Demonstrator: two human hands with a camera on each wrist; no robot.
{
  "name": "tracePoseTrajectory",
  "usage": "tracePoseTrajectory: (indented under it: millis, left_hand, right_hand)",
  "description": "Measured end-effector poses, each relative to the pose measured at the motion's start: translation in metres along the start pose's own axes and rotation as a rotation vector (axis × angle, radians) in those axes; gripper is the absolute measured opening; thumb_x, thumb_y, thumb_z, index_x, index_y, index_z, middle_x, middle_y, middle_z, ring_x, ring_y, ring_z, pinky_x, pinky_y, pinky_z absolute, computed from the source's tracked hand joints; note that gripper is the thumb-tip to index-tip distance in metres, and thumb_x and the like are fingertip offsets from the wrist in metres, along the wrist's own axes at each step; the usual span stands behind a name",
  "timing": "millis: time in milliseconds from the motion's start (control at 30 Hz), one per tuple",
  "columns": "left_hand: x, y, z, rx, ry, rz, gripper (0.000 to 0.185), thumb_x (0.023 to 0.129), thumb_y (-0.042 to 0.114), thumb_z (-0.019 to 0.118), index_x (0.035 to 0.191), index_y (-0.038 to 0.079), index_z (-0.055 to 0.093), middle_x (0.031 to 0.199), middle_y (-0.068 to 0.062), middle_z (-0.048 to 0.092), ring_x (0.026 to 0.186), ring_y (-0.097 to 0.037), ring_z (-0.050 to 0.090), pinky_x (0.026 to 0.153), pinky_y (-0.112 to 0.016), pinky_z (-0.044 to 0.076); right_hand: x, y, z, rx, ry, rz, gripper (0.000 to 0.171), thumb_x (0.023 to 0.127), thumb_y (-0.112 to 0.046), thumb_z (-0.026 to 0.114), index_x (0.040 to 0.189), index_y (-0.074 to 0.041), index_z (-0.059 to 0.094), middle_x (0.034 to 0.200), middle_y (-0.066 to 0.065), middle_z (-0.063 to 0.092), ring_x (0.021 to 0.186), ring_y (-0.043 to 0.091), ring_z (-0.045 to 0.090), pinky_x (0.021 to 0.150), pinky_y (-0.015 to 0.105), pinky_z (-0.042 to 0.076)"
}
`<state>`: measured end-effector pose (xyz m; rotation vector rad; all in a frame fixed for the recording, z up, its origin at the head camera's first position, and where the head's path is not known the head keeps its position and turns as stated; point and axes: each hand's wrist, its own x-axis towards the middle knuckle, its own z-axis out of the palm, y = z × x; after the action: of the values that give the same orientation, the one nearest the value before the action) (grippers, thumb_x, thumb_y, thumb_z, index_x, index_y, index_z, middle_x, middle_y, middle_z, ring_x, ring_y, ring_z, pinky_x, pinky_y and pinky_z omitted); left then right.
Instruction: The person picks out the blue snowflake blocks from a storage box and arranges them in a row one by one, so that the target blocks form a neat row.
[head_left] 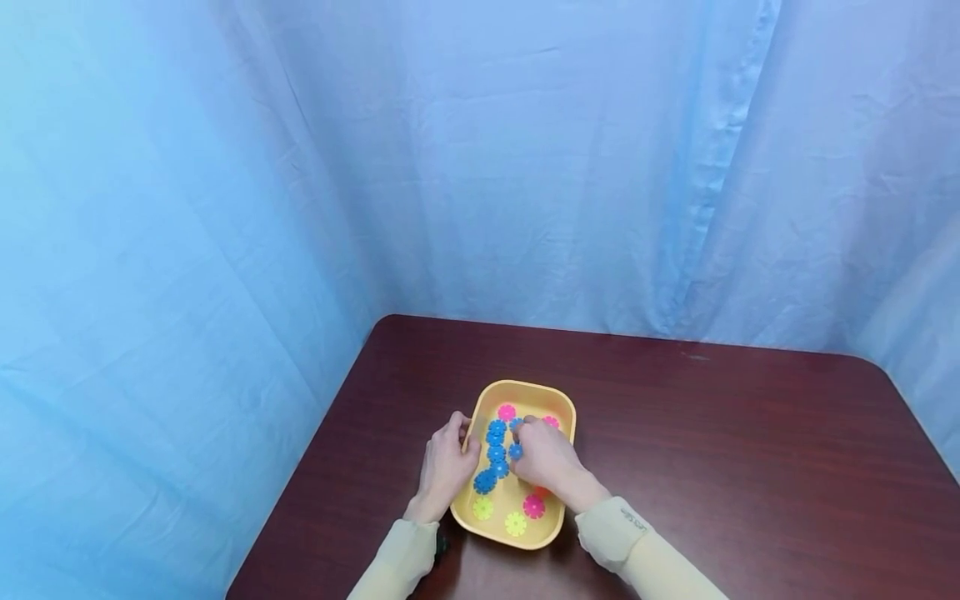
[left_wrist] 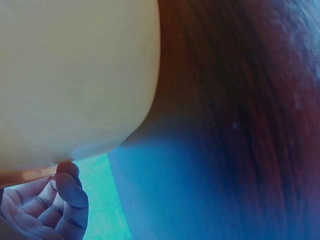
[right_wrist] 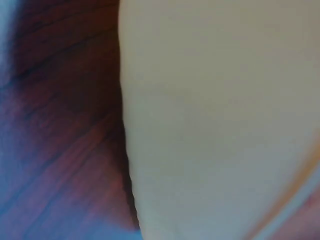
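Observation:
My left hand grips the left rim of a yellow plastic tray, thumb over the inner side and fingers outside. Its curled fingers show at the lower left of the left wrist view. Inside the tray, my right hand has its fingers bent down around a blue notched snowflake disc, pinching it. Another blue disc lies by its fingertips. Just left of that hand, several overlapping blue discs form a column. The right palm side is hidden in the head view.
Also in the tray lie pink discs, yellow-green discs and an orange disc partly under the right wrist. The tray stands on a dark reddish-brown table. Light blue curtains hang along the table's back and sides.

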<state>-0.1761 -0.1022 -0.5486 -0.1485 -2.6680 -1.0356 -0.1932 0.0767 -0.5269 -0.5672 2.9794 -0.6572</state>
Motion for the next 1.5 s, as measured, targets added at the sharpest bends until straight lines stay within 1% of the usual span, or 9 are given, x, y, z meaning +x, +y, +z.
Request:
tracePoseTrajectory:
  millis: [133, 267, 467, 667, 833, 1000, 1233, 1400, 1500]
  left_hand:
    - [0.0, 0.001, 0.0, 0.001, 0.001, 0.0, 0.015, 0.079, 0.014, 0.059, 0.094, 0.014, 0.057, 0.069, 0.005, 0.051, 0.055, -0.008, 0.048, 0.049, -0.022, 0.039]
    - [0.0, 0.001, 0.0, 0.011, 0.006, 0.002, 0.016, 0.078, 0.014, 0.059, 0.094, 0.014, 0.057, 0.069, 0.007, 0.05, 0.055, -0.008, 0.047, 0.049, -0.022, 0.039]
    - [0.0, 0.001, 0.0, 0.035, 0.022, 0.019, 0.016, 0.078, 0.014, 0.059, 0.094, 0.014, 0.057, 0.07, 0.007, 0.051, 0.055, -0.008, 0.047, 0.049, -0.022, 0.039]
    - [0.001, 0.001, -0.001, 0.044, 0.033, 0.022, 0.015, 0.078, 0.014, 0.06, 0.093, 0.016, 0.056, 0.07, 0.007, 0.052, 0.055, -0.008, 0.047, 0.05, -0.022, 0.039]
    - [0.001, 0.002, -0.001, 0.039, 0.026, 0.022, 0.015, 0.079, 0.015, 0.059, 0.093, 0.016, 0.056, 0.071, 0.006, 0.053, 0.055, -0.008, 0.047, 0.05, -0.022, 0.039]
    - [0.0, 0.001, -0.001, 0.038, 0.025, 0.016, 0.014, 0.079, 0.016, 0.059, 0.093, 0.015, 0.057, 0.072, 0.007, 0.054, 0.057, -0.007, 0.048, 0.051, -0.022, 0.04]
    - [-0.001, 0.0, -0.003, 0.017, 0.016, -0.013, 0.014, 0.079, 0.015, 0.059, 0.093, 0.016, 0.057, 0.071, 0.007, 0.053, 0.055, -0.007, 0.048, 0.05, -0.022, 0.04]
    - [-0.001, 0.002, -0.003, 0.025, 0.013, -0.011, 0.015, 0.079, 0.015, 0.059, 0.094, 0.014, 0.058, 0.072, 0.006, 0.054, 0.056, -0.008, 0.049, 0.051, -0.023, 0.04]
    - [-0.001, 0.003, -0.002, 0.021, 0.016, 0.0, 0.015, 0.079, 0.015, 0.059, 0.094, 0.013, 0.058, 0.071, 0.007, 0.054, 0.055, -0.007, 0.048, 0.05, -0.023, 0.04]
  right_hand:
    - [-0.003, 0.001, -0.009, 0.001, 0.057, -0.018, 0.029, 0.06, -0.025, 0.074, 0.082, -0.01, 0.064, 0.075, -0.004, 0.048, 0.063, 0.013, 0.046, 0.059, 0.03, 0.043]
    - [-0.007, 0.003, -0.02, 0.026, 0.087, -0.014, 0.034, 0.061, -0.026, 0.075, 0.088, -0.009, 0.064, 0.079, -0.003, 0.049, 0.065, 0.012, 0.046, 0.062, 0.029, 0.045]
    - [-0.012, 0.008, -0.037, 0.033, 0.174, -0.016, 0.037, 0.059, -0.03, 0.076, 0.088, -0.012, 0.064, 0.083, -0.005, 0.051, 0.067, 0.01, 0.048, 0.065, 0.028, 0.047]
    - [-0.017, 0.015, -0.053, 0.064, 0.248, -0.034, 0.035, 0.058, -0.028, 0.077, 0.086, -0.011, 0.064, 0.083, -0.004, 0.053, 0.068, 0.01, 0.049, 0.065, 0.028, 0.046]
    - [-0.024, 0.024, -0.066, 0.091, 0.281, -0.023, 0.036, 0.06, -0.026, 0.078, 0.088, -0.01, 0.065, 0.082, -0.003, 0.052, 0.068, 0.011, 0.049, 0.062, 0.028, 0.046]
    - [-0.032, 0.041, -0.075, 0.106, 0.308, 0.0, 0.034, 0.062, -0.025, 0.077, 0.088, -0.009, 0.064, 0.082, -0.003, 0.052, 0.065, 0.01, 0.049, 0.06, 0.027, 0.045]
    - [-0.045, 0.071, -0.082, 0.124, 0.345, 0.048, 0.032, 0.064, -0.026, 0.077, 0.088, -0.01, 0.063, 0.083, -0.003, 0.054, 0.068, 0.014, 0.053, 0.063, 0.032, 0.047]
    - [-0.056, 0.092, -0.081, 0.094, 0.358, 0.071, 0.03, 0.065, -0.027, 0.076, 0.086, -0.01, 0.063, 0.083, -0.002, 0.054, 0.067, 0.012, 0.052, 0.062, 0.032, 0.046]
    - [-0.063, 0.104, -0.077, 0.081, 0.343, 0.088, 0.03, 0.065, -0.027, 0.075, 0.086, -0.01, 0.063, 0.083, -0.002, 0.055, 0.067, 0.012, 0.052, 0.063, 0.034, 0.046]
